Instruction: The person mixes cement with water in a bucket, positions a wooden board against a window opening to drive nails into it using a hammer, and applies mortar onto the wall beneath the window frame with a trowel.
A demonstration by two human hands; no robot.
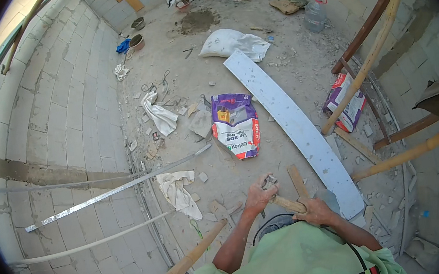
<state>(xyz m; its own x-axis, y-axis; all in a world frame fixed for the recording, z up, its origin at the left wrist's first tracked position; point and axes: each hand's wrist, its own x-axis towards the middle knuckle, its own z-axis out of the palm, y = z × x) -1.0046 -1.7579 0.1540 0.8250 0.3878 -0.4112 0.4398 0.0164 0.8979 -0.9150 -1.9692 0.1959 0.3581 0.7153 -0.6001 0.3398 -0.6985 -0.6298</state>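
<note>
In front of my body I hold a hammer with a thick wooden handle. My left hand is closed around its grey head, which the fingers partly cover. My right hand grips the handle's other end. Just beyond the hands a wooden strip lies on the floor. Farther off lies a purple, white and red bag. A long white panel stretches from beside my right hand toward a full white sack.
Bamboo poles slant in at lower left and right. A metal straightedge reaches toward the left block wall. White cloths, rubble and another printed bag lie about. Tubs and a water jug stand farther back.
</note>
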